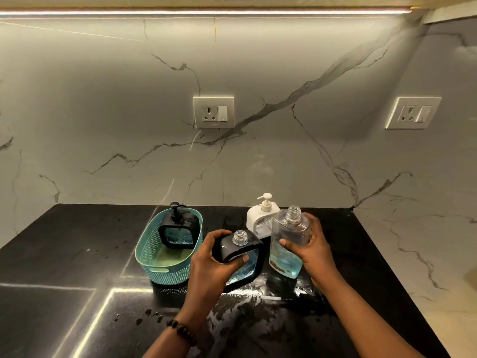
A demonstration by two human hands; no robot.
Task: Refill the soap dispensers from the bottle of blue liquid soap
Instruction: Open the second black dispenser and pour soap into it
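Note:
My left hand (211, 264) grips a black-framed soap dispenser (245, 259) with its pump off and its neck open; blue liquid shows through its clear body, and it leans to the right. My right hand (313, 250) holds a clear bottle of blue liquid soap (287, 244) upright just to the right of it, cap off, about one third full. A second black dispenser (178, 229) with its pump on stands in a teal basket (154, 257). Behind the bottle stands a white dispenser (260, 218) with a cream pump.
Everything rests on a black stone counter (77, 254), wet and spotted in front of the hands. A thin pump tube (277, 298) lies on the wet patch. A marble wall with two sockets (213, 112) rises behind. The counter ends at the right.

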